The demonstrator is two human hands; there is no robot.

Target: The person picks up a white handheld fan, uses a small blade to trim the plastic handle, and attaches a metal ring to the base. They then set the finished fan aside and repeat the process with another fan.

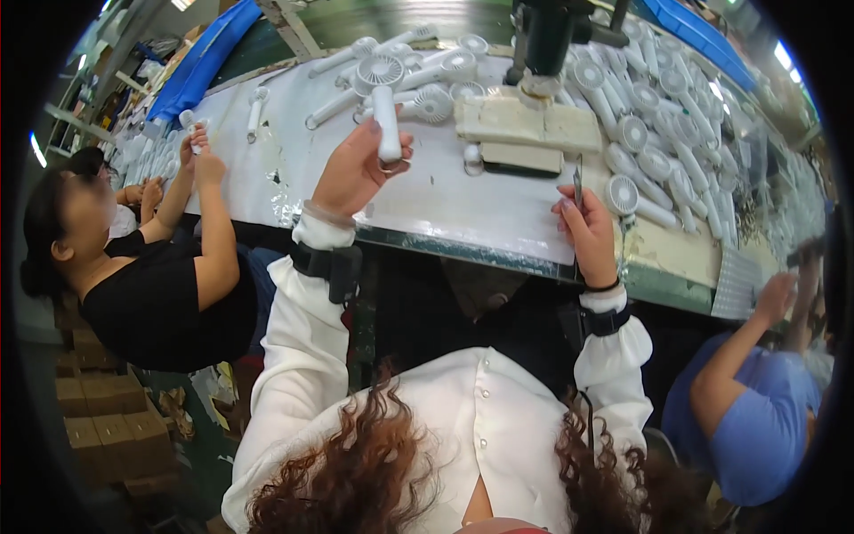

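My left hand (351, 173) is closed round the lower handle of a white handheld fan (386, 120), held upright above the table with its round grille at the top. A small ring hangs at the foot of its handle. My right hand (589, 233) pinches a slim metal tool (578, 182) that looks like tweezers, pointing away from me near the table's front edge. Between and beyond my hands, a cream block-shaped fixture (527, 123) sits beneath a dark machine head (543, 40). A small white round part (472, 158) stands at the fixture's left end.
Many white fans (654, 133) lie heaped on the right, and more (431, 102) lie behind my held fan. One fan (256, 111) lies alone on the left of the white tabletop (427, 209). A co-worker in black (160, 294) sits left, another in blue (752, 409) right. Blue trays (200, 62) stand behind.
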